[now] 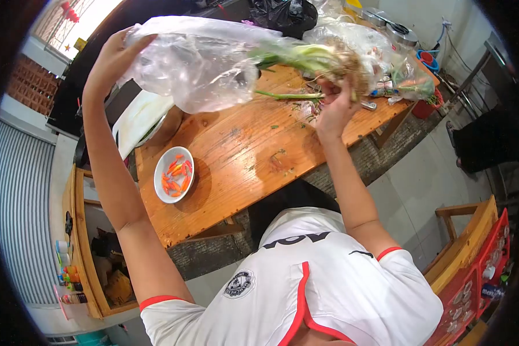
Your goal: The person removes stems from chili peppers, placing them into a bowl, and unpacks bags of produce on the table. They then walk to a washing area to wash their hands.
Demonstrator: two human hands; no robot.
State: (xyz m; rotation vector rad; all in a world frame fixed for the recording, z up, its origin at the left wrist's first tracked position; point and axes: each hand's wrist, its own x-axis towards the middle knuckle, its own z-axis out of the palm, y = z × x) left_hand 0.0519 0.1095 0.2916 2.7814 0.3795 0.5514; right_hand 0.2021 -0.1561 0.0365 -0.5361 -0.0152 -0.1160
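High at the left, my left hand (112, 57) grips the end of a clear plastic bag (205, 75), which is stretched out above the table. My right hand (335, 112) is closed around a bunch of spring onions (311, 57) near their brown, bushy roots. The onions' green ends reach into or behind the bag's opening; I cannot tell which. Below them, a loose green stalk (288, 96) lies on the wooden table (248, 155). A white bowl (160, 173) of red and orange chillies (176, 176) stands near the table's front left.
Left of the bag, a white cutting board (141, 124) rests across a metal bowl (167, 127). Plastic bags (412, 75) of goods crowd the table's far right, by a metal lid (401, 34). A black bag (279, 14) sits at the back. Another person's dark-clothed leg (487, 141) shows at the right.
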